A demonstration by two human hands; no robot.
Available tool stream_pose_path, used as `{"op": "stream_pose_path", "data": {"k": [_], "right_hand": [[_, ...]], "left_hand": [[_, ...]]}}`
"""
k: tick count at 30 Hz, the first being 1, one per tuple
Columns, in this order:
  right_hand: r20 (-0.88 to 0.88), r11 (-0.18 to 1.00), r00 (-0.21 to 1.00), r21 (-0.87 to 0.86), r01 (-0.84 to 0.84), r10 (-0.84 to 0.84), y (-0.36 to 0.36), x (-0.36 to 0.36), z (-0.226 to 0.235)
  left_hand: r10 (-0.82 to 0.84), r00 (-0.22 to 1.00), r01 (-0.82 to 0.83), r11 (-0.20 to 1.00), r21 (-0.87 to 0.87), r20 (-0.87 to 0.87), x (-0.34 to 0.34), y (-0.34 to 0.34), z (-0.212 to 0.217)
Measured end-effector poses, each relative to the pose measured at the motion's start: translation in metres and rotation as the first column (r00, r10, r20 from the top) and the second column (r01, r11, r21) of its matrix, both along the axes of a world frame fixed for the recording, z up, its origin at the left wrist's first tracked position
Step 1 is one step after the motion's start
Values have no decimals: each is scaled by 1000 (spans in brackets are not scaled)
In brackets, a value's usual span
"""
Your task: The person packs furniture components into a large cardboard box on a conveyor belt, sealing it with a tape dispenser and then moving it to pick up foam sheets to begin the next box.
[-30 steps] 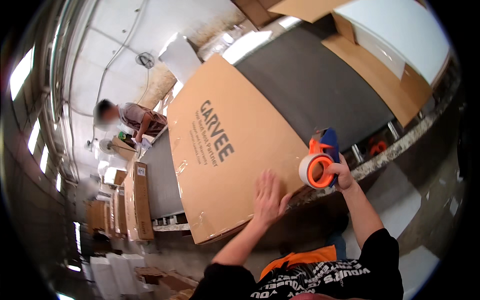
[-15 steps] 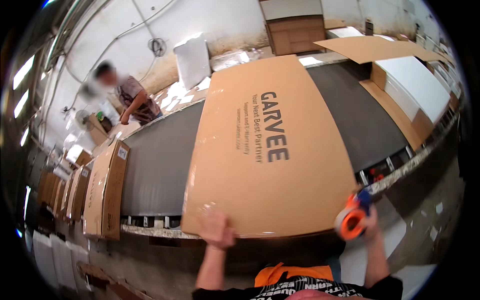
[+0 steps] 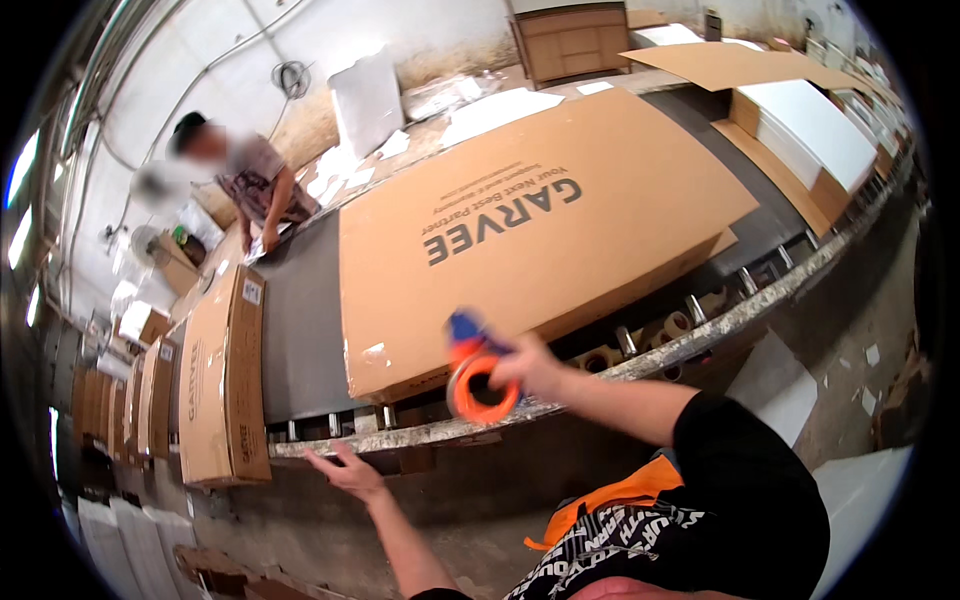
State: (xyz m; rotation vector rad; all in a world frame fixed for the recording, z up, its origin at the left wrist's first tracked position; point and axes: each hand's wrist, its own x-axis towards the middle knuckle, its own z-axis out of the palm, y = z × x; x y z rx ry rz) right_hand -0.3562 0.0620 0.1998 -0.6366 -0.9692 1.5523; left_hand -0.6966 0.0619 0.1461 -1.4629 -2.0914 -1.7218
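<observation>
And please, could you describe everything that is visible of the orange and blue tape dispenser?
The orange and blue tape dispenser looks plastic: an orange ring with an open centre, a pale outer band, probably tape, and a blue part at the upper end. Motion blur hides finer detail. The right hand holds it from the right, its grip closed. It shows in front of the large brown cardboard box at its near edge; whether they touch is unclear.
</observation>
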Motion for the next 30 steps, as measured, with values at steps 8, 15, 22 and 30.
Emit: {"op": "stream_pose_path", "data": {"k": [8,15,22,30], "right_hand": [[756,695,444,19,719,-481,126,215,-59],[953,659,58,160,735,-296,162,376,-85],[910,615,-247,-10,788,332,160,470,-37],[62,735,965,-636,234,-254,139,483,-117]], "left_hand": [[-59,809,191,967,-167,585,136,9,-60],[-13,441,121,992,-46,897,242,87,-48],[148,493,-183,981,-63,857,283,107,-25],[35,530,-122,992,36,847,266,115,-34]]}}
